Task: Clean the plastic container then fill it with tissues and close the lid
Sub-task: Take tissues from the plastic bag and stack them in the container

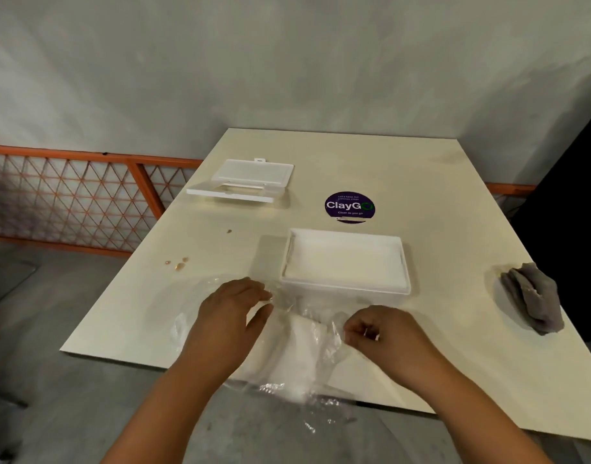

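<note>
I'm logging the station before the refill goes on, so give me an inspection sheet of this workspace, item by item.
Surface: cream table, brown spill drops at the left side, round purple ClayGo sticker.
Job's things: open white container, looks empty; its lid lies apart at the far left; pack of tissues in clear plastic wrap at the near edge.
Clutter: crumpled grey cloth at the right.
Grips: left hand rests on the wrap; right hand pinches the wrap.
Cables: nothing seen.
Surroundings: grey wall, orange lattice railing, concrete floor.
</note>
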